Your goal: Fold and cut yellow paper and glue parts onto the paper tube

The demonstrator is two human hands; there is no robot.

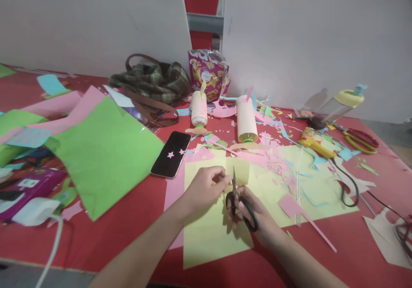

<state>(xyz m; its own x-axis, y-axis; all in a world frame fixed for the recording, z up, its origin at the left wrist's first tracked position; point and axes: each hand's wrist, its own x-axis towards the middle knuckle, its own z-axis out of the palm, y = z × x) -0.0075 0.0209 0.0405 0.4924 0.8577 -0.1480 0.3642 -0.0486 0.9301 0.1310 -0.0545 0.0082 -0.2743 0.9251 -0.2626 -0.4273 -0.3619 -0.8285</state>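
Note:
My right hand [249, 208] grips black-handled scissors [235, 187], their blades pointing up and away from me. The fingers of my left hand [209, 185] are pinched together at the lower left edge of a small pale yellow piece of paper [243, 171]. That piece stands just behind the scissor blades. Both hands are above a large pale yellow sheet [209, 245] lying on the red table. Left of it lies a phone [170, 156] with small pink paper stars [170, 155] on its dark screen.
Two pale wrapped cylinders [246, 116] stand behind my hands, near a purple snack bag [208, 75]. Paper scraps [278, 163] litter the table. A large green sheet [106, 159] lies left. Right are a yellow glue gun [317, 144], a clear bottle [336, 107] and red-and-yellow-handled pliers [360, 140].

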